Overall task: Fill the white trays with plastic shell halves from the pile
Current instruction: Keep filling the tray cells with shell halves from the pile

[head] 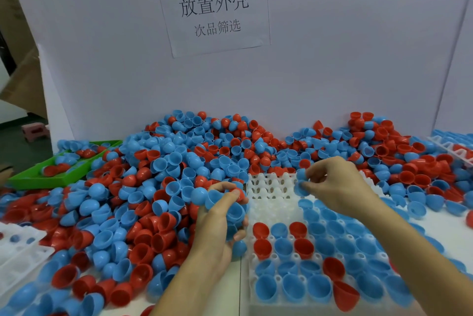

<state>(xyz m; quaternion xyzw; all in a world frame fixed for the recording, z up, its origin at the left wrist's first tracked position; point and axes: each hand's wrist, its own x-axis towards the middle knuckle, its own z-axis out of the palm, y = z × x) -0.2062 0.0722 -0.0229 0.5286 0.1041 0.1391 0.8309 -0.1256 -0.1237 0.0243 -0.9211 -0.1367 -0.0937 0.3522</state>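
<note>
Our two hands work over the counter (238,280): the left hand (222,216) is curled round a clutch of shell halves, mostly blue with one red showing at the fingertips, though we cannot count them exactly. The right hand (335,187) pinches one blue shell half (301,175) between thumb and fingers, just above the open far cells of the white tray (271,187).

From the left, we see one green tray (33,180) holding a few shells, then a second white tray (18,257) at the near left edge with two blue halves visible in its cells. The pile (158,187) of red and blue halves, too many to count, spreads across the counter against the white board (332,47), which carries one printed paper sign (213,6). The tray under our hands is mostly filled: we count six red halves among many blue ones. A third white tray (450,147) sits at the far right.
</note>
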